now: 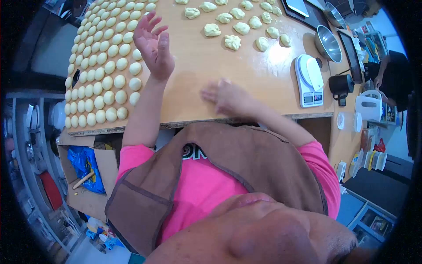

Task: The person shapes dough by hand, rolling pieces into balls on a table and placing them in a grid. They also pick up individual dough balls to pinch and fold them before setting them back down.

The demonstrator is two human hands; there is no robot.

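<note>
Left of the scale (308, 80), near the table (259, 79) edge, the right hand (226, 97) lies palm down, blurred; I cannot tell whether it presses or grips anything. Farther left, the left hand (154, 44) is lifted, fingers spread, empty, beside rows of dough balls (103, 75). Beyond the scale lie rough dough pieces (233, 27), some cut off.

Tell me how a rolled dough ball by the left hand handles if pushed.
The rolled dough balls look smooth and round, so one would probably roll if nudged. Likely soft, denting under a firm grip. In such close rows, it may bump neighbours.
</note>
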